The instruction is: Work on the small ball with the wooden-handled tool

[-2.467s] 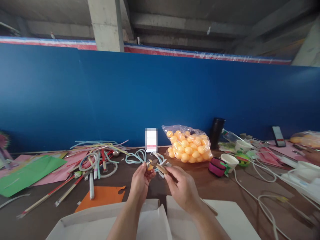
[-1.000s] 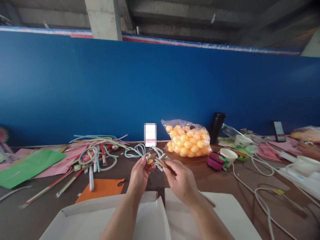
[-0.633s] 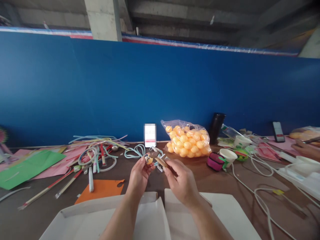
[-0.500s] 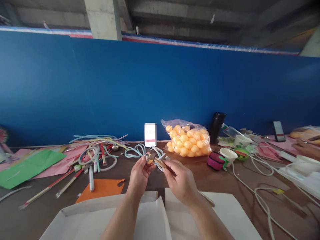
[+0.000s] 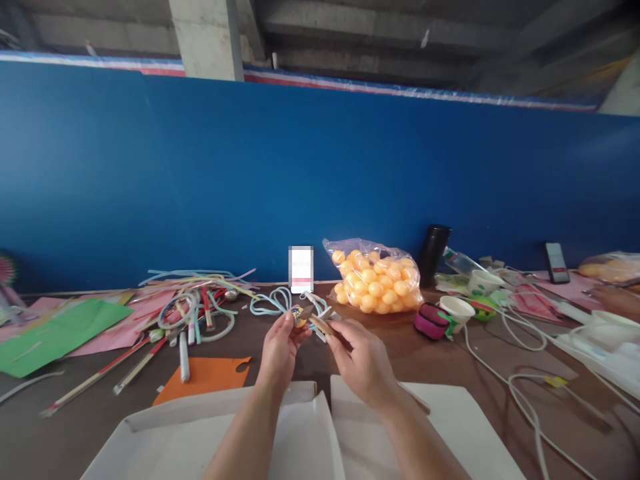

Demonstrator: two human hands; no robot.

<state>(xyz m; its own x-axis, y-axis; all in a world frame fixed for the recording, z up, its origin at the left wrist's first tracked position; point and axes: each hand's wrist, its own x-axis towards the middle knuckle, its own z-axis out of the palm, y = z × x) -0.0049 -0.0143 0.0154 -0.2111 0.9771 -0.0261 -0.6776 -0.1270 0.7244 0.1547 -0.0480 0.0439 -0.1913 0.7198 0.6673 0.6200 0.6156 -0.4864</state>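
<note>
My left hand (image 5: 279, 350) is raised over the table, thumb and fingers pinched on a small yellow round piece (image 5: 301, 321) with a dark-and-white pattern. Its exact kind is too small to tell. My right hand (image 5: 364, 360) grips a tool with a tan handle (image 5: 323, 325), whose dark pointed end meets or nearly meets the small piece. Behind the hands lie loops of pale blue tubing (image 5: 274, 303) and a phone (image 5: 301, 270) standing upright with a lit screen.
A clear bag of orange balls (image 5: 376, 287) stands by the blue partition (image 5: 320, 167). White open boxes (image 5: 175, 433) lie below my forearms. Leftward are tubes, brushes and coloured paper (image 5: 75, 333). To the right are a black bottle (image 5: 434, 255), paper cup (image 5: 457, 308) and white cables (image 5: 517, 393).
Both hands keep nearly the same pose, with only a very slight shift of the small piece and tool. At the far right, the other person's hand has moved slightly.
</note>
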